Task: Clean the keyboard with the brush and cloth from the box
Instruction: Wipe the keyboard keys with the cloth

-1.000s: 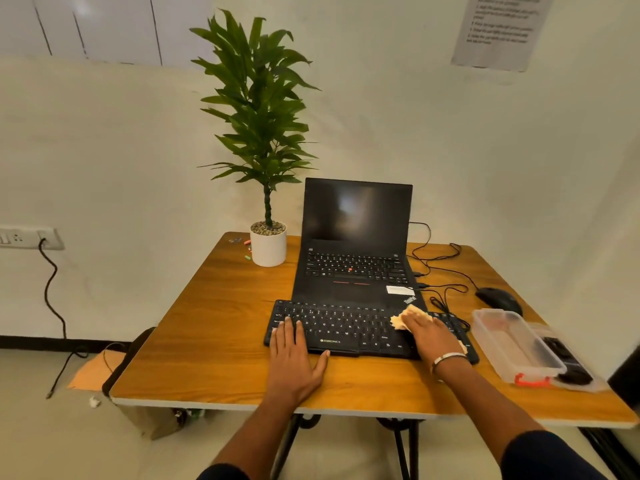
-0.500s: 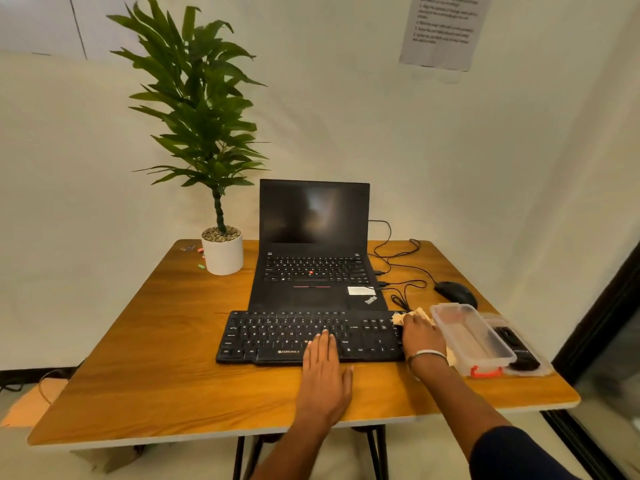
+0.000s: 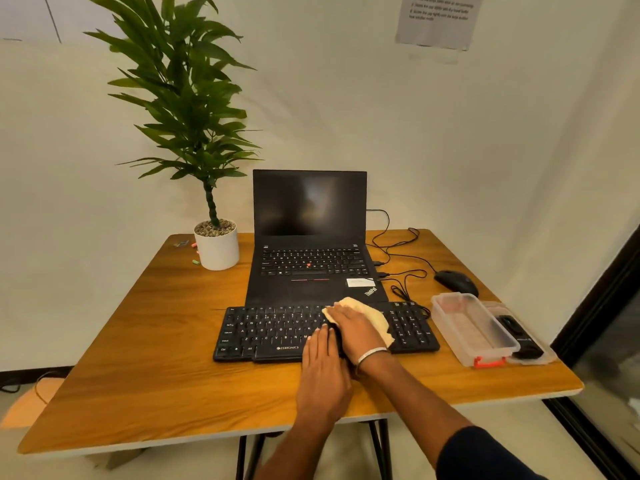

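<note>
A black external keyboard (image 3: 263,332) lies on the wooden table in front of an open laptop. My right hand (image 3: 353,329) presses a pale yellow cloth (image 3: 372,315) flat on the keys right of the keyboard's middle. My left hand (image 3: 323,372) lies flat with fingers together at the keyboard's front edge, touching my right wrist. A clear plastic box (image 3: 471,329) with a red latch stands to the right of the keyboard. Its lid (image 3: 526,337) lies beside it with a black object on it, possibly the brush.
The laptop (image 3: 310,237) stands open behind the keyboard with a dark screen. A potted plant (image 3: 216,247) is at the back left. A black mouse (image 3: 455,282) and loose cables (image 3: 401,271) lie at the back right. The wooden table (image 3: 138,358) ends just right of the box.
My right hand has slid the cloth left from the keyboard's right end toward its middle. My left hand stayed at the front edge and now touches the right wrist.
</note>
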